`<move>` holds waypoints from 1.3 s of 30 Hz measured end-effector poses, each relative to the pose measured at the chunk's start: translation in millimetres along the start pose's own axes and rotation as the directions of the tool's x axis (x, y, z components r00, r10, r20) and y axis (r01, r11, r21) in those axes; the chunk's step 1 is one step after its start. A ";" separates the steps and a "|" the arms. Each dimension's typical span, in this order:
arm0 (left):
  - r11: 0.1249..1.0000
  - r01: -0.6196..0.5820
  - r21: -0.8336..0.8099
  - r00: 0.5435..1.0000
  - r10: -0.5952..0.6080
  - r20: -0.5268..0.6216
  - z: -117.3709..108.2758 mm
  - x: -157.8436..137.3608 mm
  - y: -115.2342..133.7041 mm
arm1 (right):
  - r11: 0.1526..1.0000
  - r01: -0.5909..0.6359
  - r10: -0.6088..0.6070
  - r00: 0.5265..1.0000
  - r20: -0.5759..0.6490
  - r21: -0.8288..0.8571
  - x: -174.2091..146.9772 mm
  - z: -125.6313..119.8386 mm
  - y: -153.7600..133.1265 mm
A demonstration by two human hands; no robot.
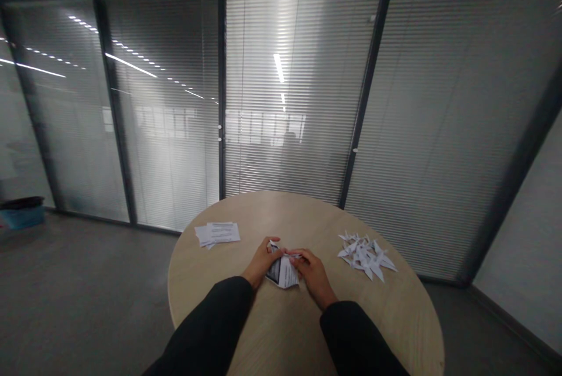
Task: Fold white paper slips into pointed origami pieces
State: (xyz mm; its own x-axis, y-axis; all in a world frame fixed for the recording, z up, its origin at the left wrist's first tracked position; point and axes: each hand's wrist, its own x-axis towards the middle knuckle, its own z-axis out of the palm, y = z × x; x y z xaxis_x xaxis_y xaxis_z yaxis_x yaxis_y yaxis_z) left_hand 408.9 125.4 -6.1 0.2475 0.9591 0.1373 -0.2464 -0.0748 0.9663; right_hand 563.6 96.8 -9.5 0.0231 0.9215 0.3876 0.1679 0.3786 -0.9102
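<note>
A partly folded sheet of printed paper (287,273) is held between my two hands over the middle of the round table. My left hand (264,260) grips its left side, thumb pressed toward the upper middle. My right hand (311,270) pinches the upper right edge, its fingertips close to the left thumb. Dark print and a dark patch show on the paper's faces; its far side is partly hidden by the fingers. To the right lies a pile of folded white paper cranes (365,254). On the left is a small stack of printed paper sheets (223,232).
The round wooden table (263,206) stands near a glass partition (285,89) with blinds. A blue bin (21,216) with a dark liner sits on the floor at far left. A pale wall (527,259) rises at the right.
</note>
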 end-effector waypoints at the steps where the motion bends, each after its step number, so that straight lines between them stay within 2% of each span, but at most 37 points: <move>1: 0.999 0.020 -0.025 1.000 -0.020 0.003 0.6 -1.0 2.0 | 1.000 -0.011 0.011 1.000 -0.018 0.010 0.9 -0.4 1.7; 4: 0.996 0.051 -0.072 0.999 -0.052 -0.014 1.3 -2.4 5.3 | 0.998 -0.025 0.028 0.997 -0.078 0.050 3.6 -3.0 7.2; 7: 0.990 0.033 -0.136 0.999 -0.033 0.002 0.5 -4.1 7.5 | 0.996 -0.030 0.044 0.985 -0.167 0.084 5.1 -7.5 12.1; 10: 0.979 0.053 -0.197 0.992 -0.030 0.119 0.2 -8.4 11.5 | 0.992 -0.046 0.077 0.960 -0.268 0.120 5.2 -11.9 15.3; 14: 0.979 0.065 -0.194 0.955 -0.005 0.295 0.9 -12.8 14.6 | 0.977 -0.047 0.120 0.928 -0.354 0.208 4.8 -14.0 17.1; 18: 0.993 0.027 -0.119 0.938 0.016 0.346 0.0 -9.9 9.4 | 0.968 -0.050 0.139 0.924 -0.357 0.247 5.0 -12.8 17.4; 24: 0.997 -0.072 -0.036 0.937 0.080 0.340 -1.7 -5.8 2.2 | 0.987 -0.049 0.096 0.943 -0.320 0.153 5.5 -12.8 17.3; 33: 0.998 -0.058 -0.032 0.967 0.064 0.246 3.1 -3.8 3.7 | 0.996 -0.029 0.052 0.958 -0.284 0.084 6.2 -10.9 16.5; 39: 0.996 -0.090 0.008 0.988 0.088 0.131 2.9 0.2 0.1 | 0.998 -0.008 0.021 0.971 -0.238 0.057 3.4 -8.6 8.5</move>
State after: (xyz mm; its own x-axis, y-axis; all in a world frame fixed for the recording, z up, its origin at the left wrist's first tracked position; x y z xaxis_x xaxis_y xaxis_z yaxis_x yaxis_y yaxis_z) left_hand 411.7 124.8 -5.3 0.3453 0.9048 0.2490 -0.2602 -0.1626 0.9518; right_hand 573.5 102.4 -14.7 0.2609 0.8823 0.3917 0.1111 0.3756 -0.9201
